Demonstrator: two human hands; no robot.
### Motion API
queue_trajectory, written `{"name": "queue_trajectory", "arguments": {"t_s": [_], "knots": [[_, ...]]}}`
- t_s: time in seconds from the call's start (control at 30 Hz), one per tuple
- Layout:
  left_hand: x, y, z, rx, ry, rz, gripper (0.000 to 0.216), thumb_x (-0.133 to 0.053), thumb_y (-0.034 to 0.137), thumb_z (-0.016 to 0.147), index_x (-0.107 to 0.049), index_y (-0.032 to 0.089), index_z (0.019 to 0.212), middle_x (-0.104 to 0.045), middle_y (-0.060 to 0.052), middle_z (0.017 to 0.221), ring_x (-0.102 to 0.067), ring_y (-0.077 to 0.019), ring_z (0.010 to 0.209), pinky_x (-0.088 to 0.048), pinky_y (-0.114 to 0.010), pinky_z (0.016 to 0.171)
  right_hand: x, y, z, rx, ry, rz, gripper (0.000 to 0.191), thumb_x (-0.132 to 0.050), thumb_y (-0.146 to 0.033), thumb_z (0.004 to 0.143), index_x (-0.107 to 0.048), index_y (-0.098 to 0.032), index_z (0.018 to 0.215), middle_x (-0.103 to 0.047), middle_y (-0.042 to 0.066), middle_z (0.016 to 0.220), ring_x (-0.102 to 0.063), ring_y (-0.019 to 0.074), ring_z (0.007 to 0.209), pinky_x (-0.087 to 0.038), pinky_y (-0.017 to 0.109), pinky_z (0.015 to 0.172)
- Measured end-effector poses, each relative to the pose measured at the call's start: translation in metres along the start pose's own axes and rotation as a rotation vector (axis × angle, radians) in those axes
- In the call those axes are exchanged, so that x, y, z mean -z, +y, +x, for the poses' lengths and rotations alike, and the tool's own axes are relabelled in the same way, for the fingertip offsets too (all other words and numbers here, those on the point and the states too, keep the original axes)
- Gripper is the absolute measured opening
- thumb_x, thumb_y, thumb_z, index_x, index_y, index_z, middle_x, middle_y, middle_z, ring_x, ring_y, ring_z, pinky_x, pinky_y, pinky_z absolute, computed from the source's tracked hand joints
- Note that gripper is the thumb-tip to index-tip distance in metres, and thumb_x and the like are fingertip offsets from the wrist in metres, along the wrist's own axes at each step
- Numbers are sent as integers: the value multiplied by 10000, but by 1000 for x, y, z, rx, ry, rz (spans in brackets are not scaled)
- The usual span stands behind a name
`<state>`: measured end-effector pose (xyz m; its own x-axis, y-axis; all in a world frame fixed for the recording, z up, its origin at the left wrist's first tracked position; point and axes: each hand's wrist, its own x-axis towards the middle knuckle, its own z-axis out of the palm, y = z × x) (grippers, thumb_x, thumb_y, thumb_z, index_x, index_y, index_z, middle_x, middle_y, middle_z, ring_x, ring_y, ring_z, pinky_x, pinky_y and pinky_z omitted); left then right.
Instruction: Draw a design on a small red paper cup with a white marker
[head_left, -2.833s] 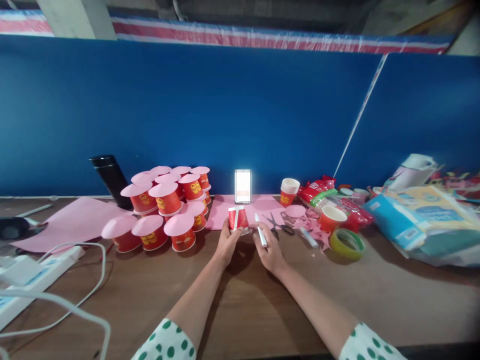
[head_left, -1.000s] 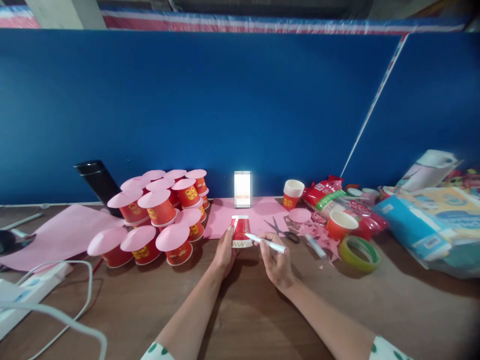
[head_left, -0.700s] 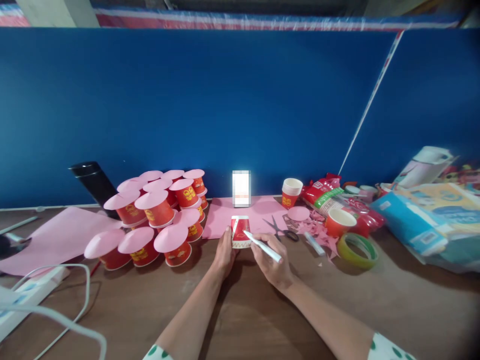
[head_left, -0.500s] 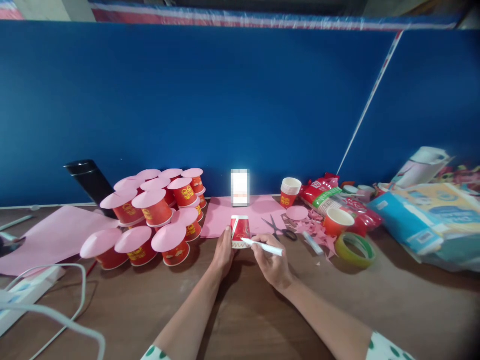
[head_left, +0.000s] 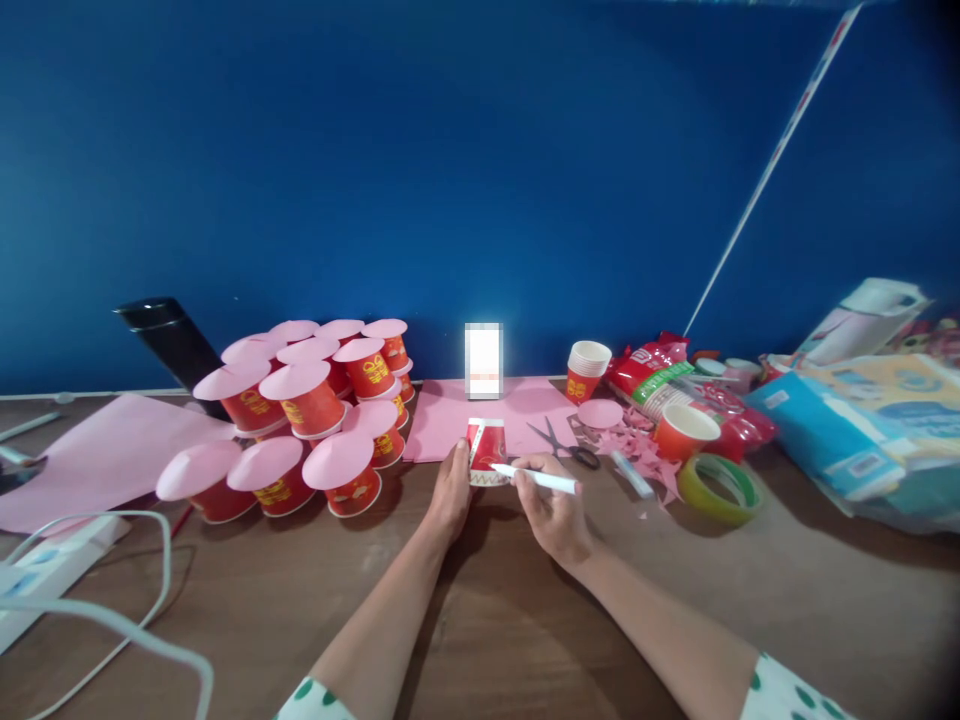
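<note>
A small red paper cup (head_left: 487, 450) stands upside down on the wooden table (head_left: 480, 620), with a zigzag line along its white lower edge. My left hand (head_left: 450, 492) grips its left side. My right hand (head_left: 551, 510) pinches a white marker pen (head_left: 536, 478) whose tip touches the cup's lower right. Behind the cup lies a pink paper sheet (head_left: 450, 420) with black-handled scissors (head_left: 559, 443) on it.
A pile of red cups with pink paper discs (head_left: 300, 410) sits at left by a black flask (head_left: 169, 340). A phone (head_left: 483, 360) leans on the blue wall. Right: stacked cups (head_left: 586, 368), an open red cup (head_left: 681, 430), tape roll (head_left: 720, 487), snack bags, packages. Power strip and cables at left.
My left hand turned the cup from tilted in the air to standing upside down on the table. The pen swung round from upright to lie against the cup. The camera tilted down.
</note>
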<state>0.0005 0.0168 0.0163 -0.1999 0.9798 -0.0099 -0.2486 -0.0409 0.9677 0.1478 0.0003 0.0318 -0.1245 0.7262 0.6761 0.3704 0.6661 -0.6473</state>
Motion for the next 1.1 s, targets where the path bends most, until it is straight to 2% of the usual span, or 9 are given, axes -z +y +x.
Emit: {"name": "queue_trajectory", "arguments": {"t_s": [0.17, 0.53, 0.7, 1.1], "knots": [[-2, 10, -4, -34, 29, 108, 479, -435, 611, 807, -538, 160, 684, -526, 8, 590, -424, -120, 536, -372, -248, 541, 0, -2, 0, 20, 4, 5, 95, -492, -227, 905, -574, -192, 872, -634, 48, 774, -621, 182, 773, -504, 309, 750], [1, 3, -3, -46, -37, 129, 473, -398, 595, 843, -547, 161, 725, -530, 10, 626, -425, -118, 572, -364, -239, 566, 1, -4, 0, 80, -11, 20, 84, -515, -201, 888, -598, -190, 883, -625, 42, 794, -606, 172, 760, -487, 299, 735], [1, 4, -3, -51, -12, 157, 505, -403, 613, 834, -594, 150, 769, -580, -11, 662, -464, -131, 591, -385, -251, 590, 0, -3, 0, 80, 2, 11, 83, -514, -196, 888, -596, -188, 887, -628, 47, 803, -606, 177, 769, -483, 300, 733], [-1, 5, -5, -76, -8, 185, 486, -398, 598, 844, -588, 159, 760, -565, 1, 628, -468, -134, 576, -380, -251, 583, 1, -1, -1, 86, -12, 4, 80, -513, -199, 888, -592, -193, 890, -623, 42, 803, -601, 180, 766, -477, 308, 740]]}}
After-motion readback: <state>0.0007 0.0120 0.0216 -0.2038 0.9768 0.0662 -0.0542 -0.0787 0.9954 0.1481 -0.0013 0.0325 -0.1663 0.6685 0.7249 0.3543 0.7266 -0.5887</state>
